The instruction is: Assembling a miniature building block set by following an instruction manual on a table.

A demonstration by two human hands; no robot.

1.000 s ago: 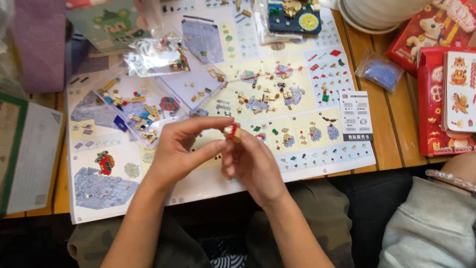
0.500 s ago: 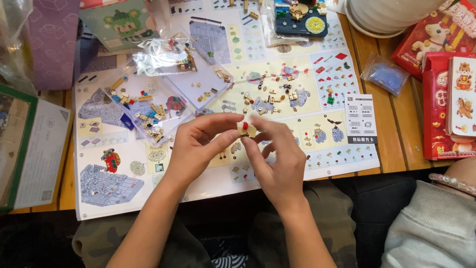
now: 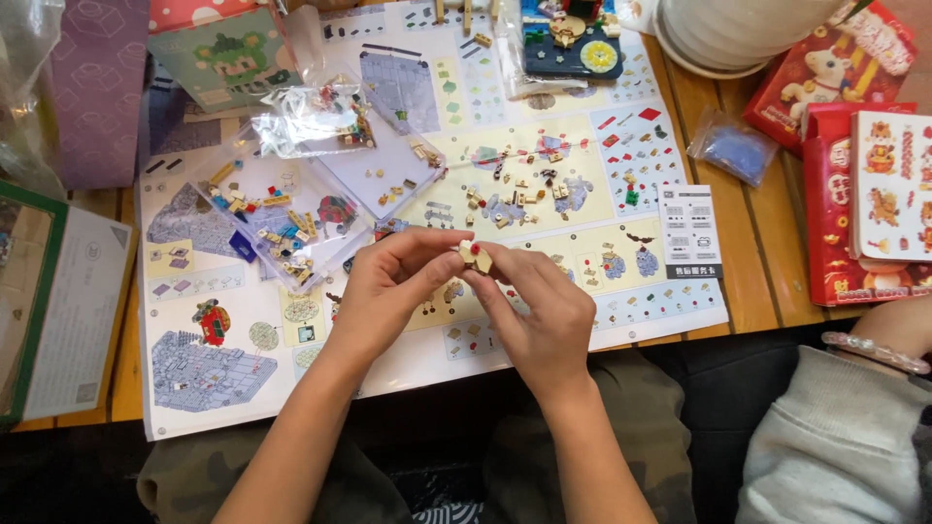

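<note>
Wooden slatted tabletop [image 3: 767, 281], mostly covered by a large printed paper instruction sheet [image 3: 408, 364] with coloured step diagrams. Top left: a purple box [image 3: 92, 92] and a flat green-and-pink picture card [image 3: 228, 58]. Left edge: a green-rimmed flat box [image 3: 53, 301] with a grey printed panel. Right edge: red cardboard packages with cartoon animal pictures [image 3: 859, 209], one lying above another. Between them and the sheet, a small clear bag of blue bits [image 3: 733, 150]. A small white rectangular label card with black print [image 3: 689, 231] sits on the sheet's right side. Top right: a white round bowl [image 3: 743, 29], partly out of frame. Top centre: a dark blue half-built brick model [image 3: 573, 44] with a yellow disc. Clear plastic bags of tiny mixed bricks [image 3: 306, 121] lie on the sheet's upper left, with loose bricks [image 3: 277, 238] spilled below them.

Left hand [image 3: 383, 291] and right hand [image 3: 539, 315] meet over the sheet's centre, above its lower half. Both pinch a small tan-and-white brick piece [image 3: 476, 257] at the fingertips; narrow grip, each closed on the piece. It is off the tabletop, held just in front of the body. Too small to tell its long axis or which way it points.

Another person's grey sleeve [image 3: 835, 456] and beaded bracelet [image 3: 874, 351] show at bottom right.
</note>
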